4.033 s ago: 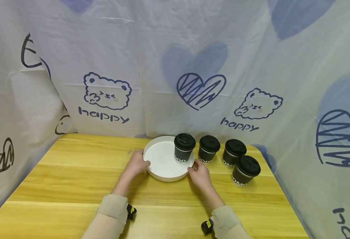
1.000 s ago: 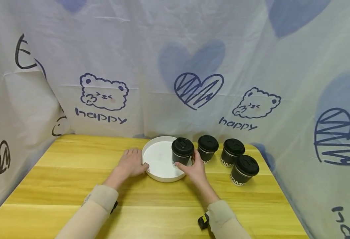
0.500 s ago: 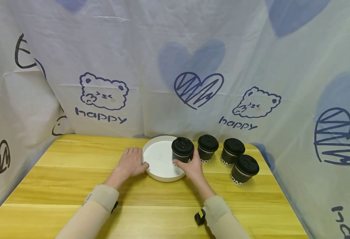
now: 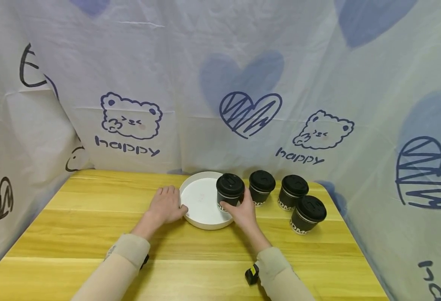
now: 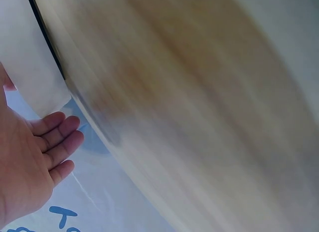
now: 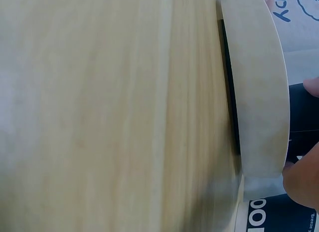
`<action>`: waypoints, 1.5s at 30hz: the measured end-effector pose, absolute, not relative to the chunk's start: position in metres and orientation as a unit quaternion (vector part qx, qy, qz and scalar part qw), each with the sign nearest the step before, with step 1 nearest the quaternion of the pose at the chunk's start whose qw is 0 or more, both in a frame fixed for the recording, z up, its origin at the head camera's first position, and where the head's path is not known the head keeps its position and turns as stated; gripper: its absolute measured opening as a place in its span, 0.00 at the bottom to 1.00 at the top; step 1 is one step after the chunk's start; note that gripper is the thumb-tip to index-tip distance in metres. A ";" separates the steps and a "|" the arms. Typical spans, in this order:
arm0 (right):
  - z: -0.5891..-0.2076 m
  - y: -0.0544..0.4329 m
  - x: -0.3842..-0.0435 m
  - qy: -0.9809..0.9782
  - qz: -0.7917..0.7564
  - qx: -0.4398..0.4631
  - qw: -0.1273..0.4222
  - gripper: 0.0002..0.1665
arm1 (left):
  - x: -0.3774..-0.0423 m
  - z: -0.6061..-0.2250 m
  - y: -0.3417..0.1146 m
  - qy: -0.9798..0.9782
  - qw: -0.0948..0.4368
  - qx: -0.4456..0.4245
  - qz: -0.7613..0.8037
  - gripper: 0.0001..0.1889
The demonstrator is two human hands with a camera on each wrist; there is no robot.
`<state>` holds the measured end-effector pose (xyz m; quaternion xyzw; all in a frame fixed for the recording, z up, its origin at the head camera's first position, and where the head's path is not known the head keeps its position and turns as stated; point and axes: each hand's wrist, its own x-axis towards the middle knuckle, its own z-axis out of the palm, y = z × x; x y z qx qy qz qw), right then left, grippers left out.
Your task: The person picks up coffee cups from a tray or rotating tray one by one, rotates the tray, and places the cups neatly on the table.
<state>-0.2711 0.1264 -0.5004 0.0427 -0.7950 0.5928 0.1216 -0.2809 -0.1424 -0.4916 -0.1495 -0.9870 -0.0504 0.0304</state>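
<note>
A round white tray [image 4: 199,200] with a low wall lies near the table's back edge. Inside it, on the right, is an upright dark paper coffee cup [image 4: 229,188] with a black lid. My right hand [image 4: 244,212] grips this cup from the front right, thumb across its front; the far fingers are mostly hidden. At the tray's left rim is my left hand [image 4: 164,206], its thumb on the rim. The left wrist view shows this hand's fingers [image 5: 60,147] extended beside the tray wall [image 5: 30,47]. In the right wrist view, the tray wall [image 6: 261,92] partly covers the held cup [image 6: 303,115].
Right of the tray stand three similar lidded cups: one close by [image 4: 261,188], a second [image 4: 294,192] farther right and a third [image 4: 308,214] nearer the front. The wooden table [image 4: 201,267] ends at a printed cloth [image 4: 190,138] behind.
Four seconds ago both hands were at the tray's rim. Since then my right hand has gone to the cup, which sits slightly nearer the front, and my left fingers have straightened. The last second looks nearly still.
</note>
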 end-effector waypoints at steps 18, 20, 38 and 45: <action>-0.496 0.125 -0.264 -0.798 0.586 0.055 0.130 0.51 | -0.277 -0.495 -0.142 -0.987 0.036 -0.151 -0.044 0.35; -0.493 0.124 -0.264 -0.797 0.585 0.061 0.138 0.50 | -0.278 -0.495 -0.142 -0.987 0.037 -0.152 -0.044 0.36; -0.472 0.124 -0.252 -0.786 0.591 0.088 0.159 0.52 | -0.283 -0.501 -0.143 -0.986 0.051 -0.156 -0.039 0.38; -0.465 0.129 -0.245 -0.775 0.604 0.091 0.164 0.53 | -0.281 -0.496 -0.142 -0.986 0.044 -0.156 -0.037 0.37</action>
